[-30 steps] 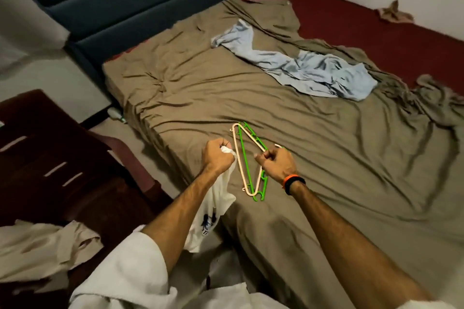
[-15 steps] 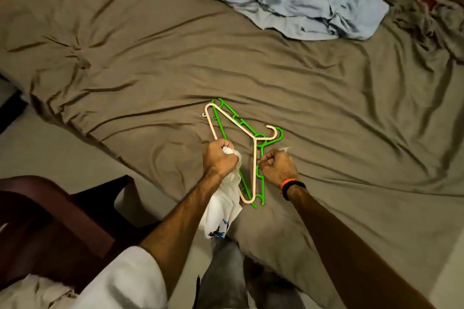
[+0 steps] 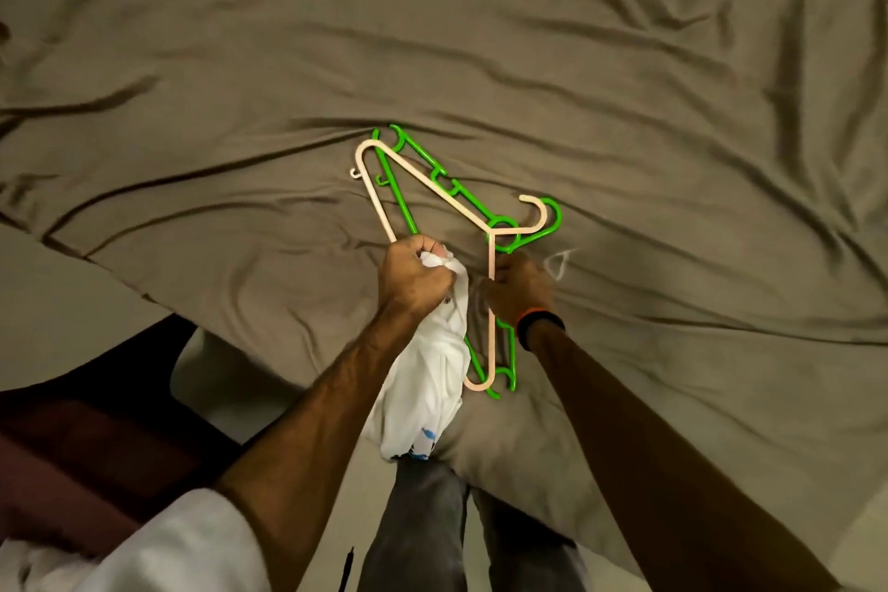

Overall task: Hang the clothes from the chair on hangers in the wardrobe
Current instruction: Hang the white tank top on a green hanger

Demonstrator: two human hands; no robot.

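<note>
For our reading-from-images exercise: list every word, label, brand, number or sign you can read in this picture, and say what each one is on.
No text can be read.
White garment in the left hand: a blue and dark print near its lower end, too blurred to read.
Beige hanger, green hanger, wristband: no lettering visible.

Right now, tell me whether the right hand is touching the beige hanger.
Touching. The head view shows the right hand with fingers curled round the beige hanger on its lower arm, just below the neck, no gap between them.
</note>
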